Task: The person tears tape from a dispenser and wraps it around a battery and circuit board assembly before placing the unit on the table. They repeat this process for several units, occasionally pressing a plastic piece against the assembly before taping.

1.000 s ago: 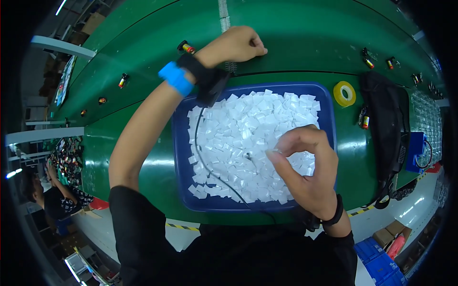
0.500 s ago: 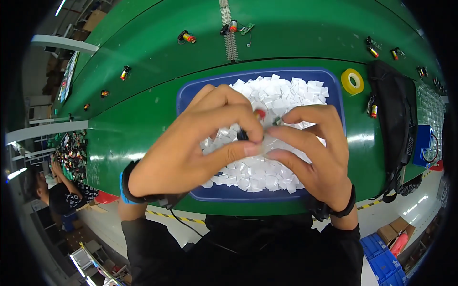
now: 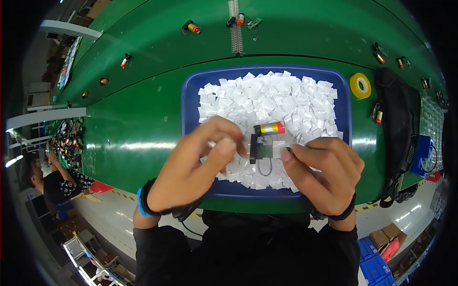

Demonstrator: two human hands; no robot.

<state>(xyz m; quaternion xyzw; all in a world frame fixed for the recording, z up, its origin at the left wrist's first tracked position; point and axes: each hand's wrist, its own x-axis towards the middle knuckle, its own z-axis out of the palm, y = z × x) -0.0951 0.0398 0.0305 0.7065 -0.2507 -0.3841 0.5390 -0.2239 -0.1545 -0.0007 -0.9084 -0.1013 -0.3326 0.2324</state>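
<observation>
The battery gadget (image 3: 264,151), mostly hidden by the left hand (image 3: 191,164) earlier, is now exposed over the blue tray (image 3: 347,119), its battery (image 3: 270,128) stretched left-to-right, red end aimed at the tray's right side, a tiny dark bit (image 3: 289,149) pinched by the right hand (image 3: 329,171), left's blurry grip honestly unclear.

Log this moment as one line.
left hand: open, beside circuit assembly | right hand: pinched at assembly's right end | beneath: white squares in blue tray

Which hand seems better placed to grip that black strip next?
Probably the left hand: it is close beside the narrow black strip, while the right hand sits across the small rectangular green circuit board.
</observation>
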